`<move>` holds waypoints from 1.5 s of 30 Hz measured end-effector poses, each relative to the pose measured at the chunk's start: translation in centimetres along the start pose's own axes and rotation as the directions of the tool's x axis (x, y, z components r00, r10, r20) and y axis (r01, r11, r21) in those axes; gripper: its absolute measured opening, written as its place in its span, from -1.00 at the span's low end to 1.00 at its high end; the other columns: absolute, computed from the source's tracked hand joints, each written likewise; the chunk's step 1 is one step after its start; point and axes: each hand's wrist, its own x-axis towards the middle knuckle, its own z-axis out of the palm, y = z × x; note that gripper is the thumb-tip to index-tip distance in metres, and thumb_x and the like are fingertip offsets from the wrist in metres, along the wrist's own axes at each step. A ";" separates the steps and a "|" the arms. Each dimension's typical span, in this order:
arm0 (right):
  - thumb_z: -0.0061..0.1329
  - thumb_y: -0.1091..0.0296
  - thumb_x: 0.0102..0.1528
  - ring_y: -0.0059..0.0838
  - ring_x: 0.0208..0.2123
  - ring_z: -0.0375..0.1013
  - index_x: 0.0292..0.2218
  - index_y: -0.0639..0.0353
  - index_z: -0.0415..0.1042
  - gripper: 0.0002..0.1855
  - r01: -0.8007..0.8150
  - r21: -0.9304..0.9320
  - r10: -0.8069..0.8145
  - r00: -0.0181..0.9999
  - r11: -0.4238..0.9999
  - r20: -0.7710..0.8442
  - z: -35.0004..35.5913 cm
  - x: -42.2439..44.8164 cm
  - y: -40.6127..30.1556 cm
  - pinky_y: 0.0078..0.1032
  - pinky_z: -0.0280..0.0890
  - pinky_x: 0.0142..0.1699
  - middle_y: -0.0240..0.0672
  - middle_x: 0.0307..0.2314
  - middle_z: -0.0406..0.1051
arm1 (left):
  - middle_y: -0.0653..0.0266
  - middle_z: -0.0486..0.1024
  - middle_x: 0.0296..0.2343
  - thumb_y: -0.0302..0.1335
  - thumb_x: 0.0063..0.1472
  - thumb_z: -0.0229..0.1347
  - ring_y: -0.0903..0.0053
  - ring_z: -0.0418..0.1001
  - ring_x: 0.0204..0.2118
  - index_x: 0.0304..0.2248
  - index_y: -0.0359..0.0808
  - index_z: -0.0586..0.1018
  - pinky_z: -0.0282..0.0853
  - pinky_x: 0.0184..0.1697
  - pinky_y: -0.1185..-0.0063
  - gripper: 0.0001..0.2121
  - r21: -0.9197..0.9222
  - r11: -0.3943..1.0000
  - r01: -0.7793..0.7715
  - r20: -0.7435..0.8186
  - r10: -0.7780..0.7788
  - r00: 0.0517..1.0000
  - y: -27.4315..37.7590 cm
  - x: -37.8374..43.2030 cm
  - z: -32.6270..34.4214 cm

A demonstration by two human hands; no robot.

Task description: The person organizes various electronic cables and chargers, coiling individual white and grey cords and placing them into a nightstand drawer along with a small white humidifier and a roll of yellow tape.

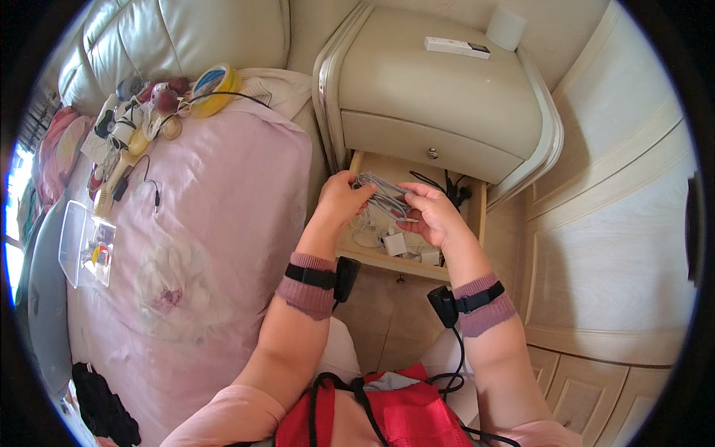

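Note:
A bundled grey cable [382,196] is stretched between my two hands, above an open wooden drawer [357,254]. My left hand [345,196] pinches one end of the bundle between thumb and fingers. At the other end, my right hand [431,211] grips the loops near a connector. Below them in the drawer lie a white charger [395,244], another white adapter [430,256] and thin white cables [366,230]. Black cables with plugs [455,190] fill the drawer's back right, partly hidden by my right hand.
The drawer belongs to a cream nightstand [435,72] bearing a white box [457,47] and a white cylinder [506,28]. On the bed [234,223] at left are a heap of cords and small items [137,125], yellow tape [215,92] and a clear plastic box [84,246]. A wardrobe [609,268] stands right.

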 end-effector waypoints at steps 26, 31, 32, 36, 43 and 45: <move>-0.04 0.21 -0.02 -0.04 -0.24 0.44 -0.25 -0.15 0.56 -0.73 0.108 -0.961 -0.074 0.989 -0.253 0.130 1.4 7.8 10.3 -0.27 0.33 -0.09 -0.19 -0.30 0.48 | -0.06 0.44 -0.14 -0.06 0.03 0.08 0.16 0.40 -0.06 -0.08 -0.43 0.44 0.30 -0.02 0.40 -0.39 0.734 0.675 0.071 0.011 -0.116 0.993 -1.2 0.5 -3.5; -0.08 0.28 -0.03 -0.03 -0.24 0.44 -0.31 0.11 0.55 -0.75 0.072 -0.997 -0.174 0.982 -0.031 0.076 1.5 7.4 7.8 -0.24 0.33 -0.11 -0.09 -0.31 0.46 | -0.04 0.45 -0.15 -0.06 0.02 0.08 0.16 0.40 -0.07 -0.08 -0.41 0.45 0.31 -0.03 0.39 -0.40 0.734 0.675 0.076 0.007 -0.119 0.993 -0.9 0.6 -3.0; -0.08 0.28 -0.03 -0.03 -0.24 0.44 -0.31 0.11 0.55 -0.75 0.075 -0.997 -0.172 0.982 -0.036 0.080 1.4 7.5 7.7 -0.24 0.33 -0.11 -0.09 -0.31 0.46 | -0.03 0.45 -0.16 -0.05 0.02 0.08 0.15 0.40 -0.08 -0.11 -0.39 0.47 0.31 -0.04 0.37 -0.42 0.740 0.670 0.068 0.000 -0.101 0.995 -1.1 0.7 -3.0; -0.08 0.24 -0.01 -0.08 -0.33 0.46 -0.34 0.24 0.51 -0.72 0.249 -0.958 0.014 0.967 0.146 0.253 0.8 8.8 8.7 -0.27 0.33 -0.18 0.00 -0.41 0.46 | 0.00 0.47 -0.20 -0.05 0.04 0.07 0.13 0.41 -0.11 -0.20 -0.35 0.50 0.32 -0.07 0.33 -0.50 0.750 0.662 0.017 0.049 -0.080 0.996 -2.2 1.2 -3.2; 0.00 0.31 -0.07 -0.28 -0.48 0.47 -0.39 0.25 0.52 -0.78 0.293 -0.951 0.006 0.956 0.098 0.295 0.8 6.9 9.5 -0.39 0.33 -0.32 -0.10 -0.53 0.48 | 0.02 0.51 -0.25 -0.16 0.01 0.12 0.17 0.48 -0.19 -0.24 -0.34 0.55 0.40 -0.16 0.36 -0.58 0.679 0.727 0.099 -0.030 -0.108 0.994 -0.8 0.4 -2.3; 0.01 0.31 -0.08 -0.28 -0.46 0.48 -0.38 0.24 0.53 -0.77 0.316 -0.946 0.019 0.948 0.067 0.317 1.8 7.0 9.2 -0.40 0.34 -0.31 -0.11 -0.52 0.48 | 0.04 0.53 -0.28 -0.18 0.01 0.11 0.18 0.50 -0.21 -0.24 -0.33 0.55 0.42 -0.18 0.37 -0.60 0.686 0.718 0.115 -0.043 -0.118 0.992 -0.5 -0.3 -2.9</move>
